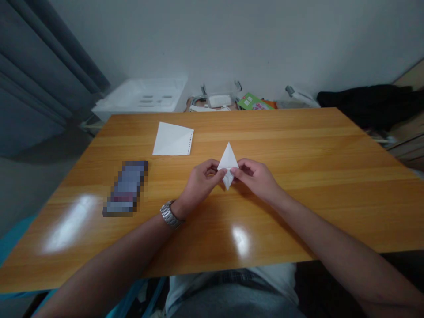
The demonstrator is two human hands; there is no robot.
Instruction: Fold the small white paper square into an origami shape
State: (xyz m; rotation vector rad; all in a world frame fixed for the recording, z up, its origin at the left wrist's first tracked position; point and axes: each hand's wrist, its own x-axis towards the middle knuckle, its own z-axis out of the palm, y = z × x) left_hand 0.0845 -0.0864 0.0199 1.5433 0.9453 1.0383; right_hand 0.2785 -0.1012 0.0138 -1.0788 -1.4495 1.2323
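Note:
A small folded white paper (228,157), shaped like a narrow diamond, is held just over the middle of the wooden table. Its long point faces away from me and a shorter point faces me. My left hand (207,176) pinches its left edge, thumb on top and fingers curled behind. On the opposite edge, my right hand (254,175) grips it the same way. Both thumbs press near the crease across its middle. The fingertips under the paper are partly hidden.
On the glossy wooden table (314,176), a white notebook sheet (172,139) with a perforated edge lies back left. A blurred phone-like device (126,187) is nearer on the left. Behind the table are a white foam box (142,95), a green booklet (253,102) and dark cloth (367,104).

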